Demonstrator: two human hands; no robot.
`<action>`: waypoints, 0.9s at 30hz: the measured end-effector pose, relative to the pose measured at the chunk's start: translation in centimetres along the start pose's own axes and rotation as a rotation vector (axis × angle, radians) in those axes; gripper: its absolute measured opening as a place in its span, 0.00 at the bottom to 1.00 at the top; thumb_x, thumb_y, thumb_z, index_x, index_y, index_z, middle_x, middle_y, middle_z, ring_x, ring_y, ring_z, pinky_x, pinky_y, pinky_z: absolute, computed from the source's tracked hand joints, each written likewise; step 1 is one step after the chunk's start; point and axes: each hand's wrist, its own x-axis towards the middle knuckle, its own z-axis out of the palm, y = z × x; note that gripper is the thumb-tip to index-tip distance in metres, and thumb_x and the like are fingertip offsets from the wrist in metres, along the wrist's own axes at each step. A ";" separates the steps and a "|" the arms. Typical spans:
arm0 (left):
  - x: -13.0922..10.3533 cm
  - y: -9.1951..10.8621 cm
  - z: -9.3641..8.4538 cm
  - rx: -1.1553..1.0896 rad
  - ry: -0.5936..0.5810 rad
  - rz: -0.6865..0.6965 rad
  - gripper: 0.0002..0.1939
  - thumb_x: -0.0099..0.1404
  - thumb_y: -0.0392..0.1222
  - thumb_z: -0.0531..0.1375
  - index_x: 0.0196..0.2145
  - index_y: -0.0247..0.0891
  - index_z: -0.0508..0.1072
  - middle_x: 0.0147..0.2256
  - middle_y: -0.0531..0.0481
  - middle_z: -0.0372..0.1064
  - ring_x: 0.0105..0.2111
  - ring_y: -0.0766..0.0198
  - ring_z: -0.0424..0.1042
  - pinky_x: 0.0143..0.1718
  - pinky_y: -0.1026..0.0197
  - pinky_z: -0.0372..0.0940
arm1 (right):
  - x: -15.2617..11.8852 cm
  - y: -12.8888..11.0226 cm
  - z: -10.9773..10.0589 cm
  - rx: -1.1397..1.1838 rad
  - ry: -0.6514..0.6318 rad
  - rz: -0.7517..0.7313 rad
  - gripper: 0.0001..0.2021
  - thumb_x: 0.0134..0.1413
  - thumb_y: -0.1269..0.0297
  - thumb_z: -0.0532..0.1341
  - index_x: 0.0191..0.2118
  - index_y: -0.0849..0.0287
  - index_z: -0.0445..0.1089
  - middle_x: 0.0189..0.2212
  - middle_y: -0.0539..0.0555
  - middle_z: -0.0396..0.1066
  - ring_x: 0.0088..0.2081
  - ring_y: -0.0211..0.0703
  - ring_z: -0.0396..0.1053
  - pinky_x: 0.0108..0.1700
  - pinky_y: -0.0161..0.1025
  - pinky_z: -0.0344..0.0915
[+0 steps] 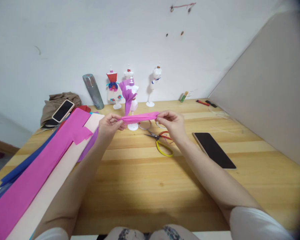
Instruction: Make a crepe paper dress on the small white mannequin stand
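Note:
A pleated strip of pink crepe paper (140,117) is stretched level above the table between my two hands. My left hand (111,124) pinches its left end, and my right hand (171,122) pinches the right end. Just behind the strip stands a small white dress form (133,104) draped with purple crepe paper (127,95). Below the strip, near my right hand, lies a pair of scissors (162,143) with one yellow and one red-orange handle. The rings or rolls beside the scissors are partly hidden by my hands.
Long crepe paper sheets (47,166) in pink, pale and blue cover the left side. Behind them are a phone (63,111) on brown cloth and a thermos (93,91). More dress forms (112,86) stand along the wall. A dark tablet or phone (214,150) lies right.

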 end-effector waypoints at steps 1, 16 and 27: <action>0.1 -0.1 0.0 0.004 -0.003 0.001 0.16 0.50 0.45 0.70 0.31 0.37 0.69 0.22 0.51 0.76 0.21 0.60 0.78 0.23 0.62 0.72 | 0.0 0.0 0.0 0.006 0.005 0.001 0.07 0.40 0.62 0.72 0.26 0.54 0.74 0.23 0.49 0.73 0.27 0.41 0.71 0.36 0.43 0.71; 0.4 0.1 -0.9 0.004 -0.040 -0.129 0.20 0.48 0.49 0.72 0.30 0.37 0.70 0.23 0.48 0.78 0.25 0.55 0.81 0.25 0.60 0.74 | 0.1 0.2 -0.1 0.016 -0.028 0.019 0.08 0.38 0.63 0.73 0.26 0.54 0.75 0.25 0.50 0.76 0.28 0.41 0.71 0.36 0.42 0.72; 0.4 1.3 -1.1 0.057 -0.133 -0.147 0.20 0.47 0.50 0.73 0.29 0.37 0.69 0.25 0.45 0.79 0.27 0.54 0.81 0.28 0.58 0.76 | 0.2 -0.2 -0.3 0.017 -0.055 0.001 0.07 0.39 0.63 0.73 0.25 0.54 0.75 0.23 0.49 0.75 0.26 0.39 0.70 0.35 0.41 0.71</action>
